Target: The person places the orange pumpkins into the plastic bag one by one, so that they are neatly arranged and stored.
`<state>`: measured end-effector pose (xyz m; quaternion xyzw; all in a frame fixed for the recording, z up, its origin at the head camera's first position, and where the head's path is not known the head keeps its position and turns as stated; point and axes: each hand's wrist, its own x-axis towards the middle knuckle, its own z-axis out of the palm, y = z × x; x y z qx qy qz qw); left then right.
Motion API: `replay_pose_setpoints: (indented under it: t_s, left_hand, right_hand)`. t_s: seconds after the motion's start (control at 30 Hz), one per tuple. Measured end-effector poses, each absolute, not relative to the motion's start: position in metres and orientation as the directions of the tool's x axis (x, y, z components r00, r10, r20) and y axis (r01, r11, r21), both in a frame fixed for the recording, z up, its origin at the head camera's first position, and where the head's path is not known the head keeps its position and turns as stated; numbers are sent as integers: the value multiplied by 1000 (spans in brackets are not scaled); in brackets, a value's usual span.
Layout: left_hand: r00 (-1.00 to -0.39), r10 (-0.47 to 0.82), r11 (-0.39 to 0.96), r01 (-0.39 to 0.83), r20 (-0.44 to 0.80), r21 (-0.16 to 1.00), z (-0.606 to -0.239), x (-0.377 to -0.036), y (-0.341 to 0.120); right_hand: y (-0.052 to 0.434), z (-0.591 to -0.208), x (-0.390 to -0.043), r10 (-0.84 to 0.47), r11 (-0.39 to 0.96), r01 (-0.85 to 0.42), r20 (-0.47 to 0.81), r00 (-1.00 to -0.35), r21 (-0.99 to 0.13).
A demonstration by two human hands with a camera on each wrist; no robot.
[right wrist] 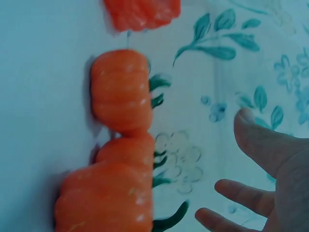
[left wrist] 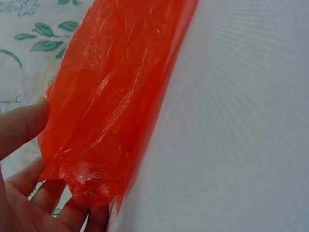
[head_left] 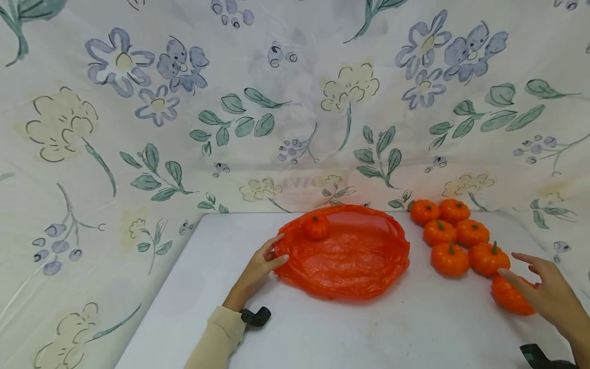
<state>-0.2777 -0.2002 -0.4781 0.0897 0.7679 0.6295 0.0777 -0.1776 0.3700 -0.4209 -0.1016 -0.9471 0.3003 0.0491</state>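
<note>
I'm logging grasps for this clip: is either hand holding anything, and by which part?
The left hand grips the orange plastic bag by its left rim. The right hand holds nothing, open beside the nearest small orange pumpkin.

A white table (head_left: 350, 333) fills the lower middle of the head view. A pale floral cloth (head_left: 286, 77) rises behind it and wraps round from 9 through 12 to 3 o'clock, printed with blue flowers, yellow blooms and green leaves, with faint lettering (head_left: 301, 182) showing through at 12 o'clock
</note>
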Motion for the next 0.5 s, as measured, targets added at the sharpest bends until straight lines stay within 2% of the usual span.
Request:
replay_pose_setpoints:
  t_s: [0.2, 0.33, 0.5]
  left_hand:
    - [-972, 236, 212, 40, -11, 977, -482, -274, -202]
    - [-974, 224, 215, 27, -22, 976, -484, -272, -203]
    - [-971, 238, 209, 45, -6, 977, -482, -273, -204]
  right_hand:
    - [387, -436, -178, 262, 776, 264, -89, -961, -572]
    - [395, -444, -179, 235, 802, 255, -107, -966, -540]
    - [405, -447, -180, 145, 829, 237, -216, -966, -506]
